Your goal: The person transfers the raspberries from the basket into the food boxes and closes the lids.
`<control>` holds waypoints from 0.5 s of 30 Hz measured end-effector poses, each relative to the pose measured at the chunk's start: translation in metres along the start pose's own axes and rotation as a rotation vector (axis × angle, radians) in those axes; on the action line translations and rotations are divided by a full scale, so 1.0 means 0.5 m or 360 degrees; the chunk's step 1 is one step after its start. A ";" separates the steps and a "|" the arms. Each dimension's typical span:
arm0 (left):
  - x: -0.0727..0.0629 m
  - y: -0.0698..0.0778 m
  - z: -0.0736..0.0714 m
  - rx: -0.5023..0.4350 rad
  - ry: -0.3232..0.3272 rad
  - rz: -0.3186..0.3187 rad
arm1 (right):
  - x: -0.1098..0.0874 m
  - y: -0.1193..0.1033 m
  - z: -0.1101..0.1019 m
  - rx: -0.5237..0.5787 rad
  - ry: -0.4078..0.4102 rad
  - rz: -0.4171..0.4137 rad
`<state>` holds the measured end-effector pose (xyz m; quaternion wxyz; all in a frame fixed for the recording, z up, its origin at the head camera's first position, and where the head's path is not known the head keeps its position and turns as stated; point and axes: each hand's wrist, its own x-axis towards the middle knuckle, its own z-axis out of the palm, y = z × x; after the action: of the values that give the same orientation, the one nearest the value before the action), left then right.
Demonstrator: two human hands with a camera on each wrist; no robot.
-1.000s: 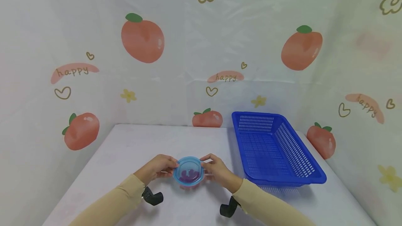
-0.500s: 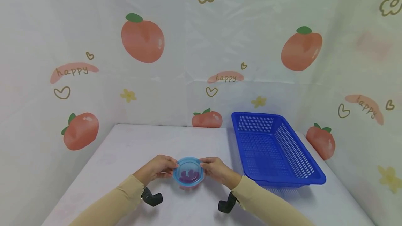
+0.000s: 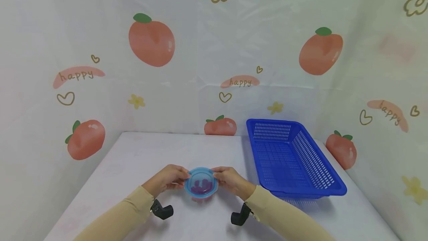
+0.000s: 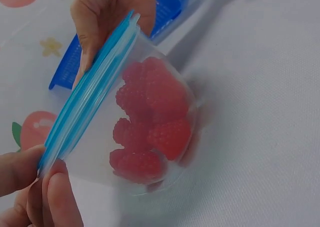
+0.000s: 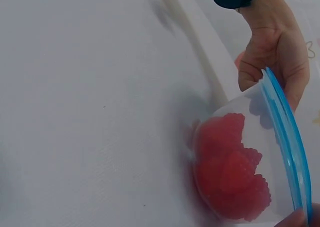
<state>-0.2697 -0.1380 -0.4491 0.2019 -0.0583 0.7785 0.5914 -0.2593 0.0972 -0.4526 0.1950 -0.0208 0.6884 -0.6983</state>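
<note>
A small clear food container (image 4: 95, 152) with a round blue lid (image 3: 200, 176) stands on the white table, at the lower middle of the head view. Red raspberries (image 4: 155, 97) show through its wall in both wrist views. The lid sits on the rim all round, as far as I can see. My left hand (image 3: 168, 177) pinches the left edge, thumb on the lid and fingers under the rim. On the opposite edge, my right hand (image 3: 232, 181) pinches the lid and rim likewise. Only its fingertips (image 5: 295, 219) show in the right wrist view.
A large blue plastic basket (image 3: 284, 163) with slotted walls stands on the table (image 3: 160, 148) to the right of my right hand. White cloth with printed fruit (image 3: 152, 44) hangs behind and along both sides.
The fingers of my right hand have flattened from a raised arch onto the lid's edge, and that wrist has shifted slightly left. My left hand and the container have stayed put.
</note>
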 end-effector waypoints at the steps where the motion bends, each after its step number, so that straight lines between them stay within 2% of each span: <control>1: -0.001 0.001 0.000 0.0002 0.0002 0.0004 | -0.001 0.002 0.000 -0.0003 0.0000 -0.0010; 7: -0.005 0.005 0.004 0.0015 0.0040 0.0006 | -0.020 0.017 -0.007 0.0001 -0.0050 -0.0024; 11: -0.005 0.004 0.005 0.0022 0.0052 0.0009 | -0.037 0.022 -0.014 0.0017 -0.0140 0.0037; 15: -0.005 0.004 0.004 0.0026 0.0055 0.0019 | -0.049 0.022 -0.014 0.0112 -0.0241 0.0060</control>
<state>-0.2674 -0.1360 -0.4468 0.1854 -0.0623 0.7871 0.5850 -0.2359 0.1118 -0.4575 0.2603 -0.0538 0.6469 -0.7148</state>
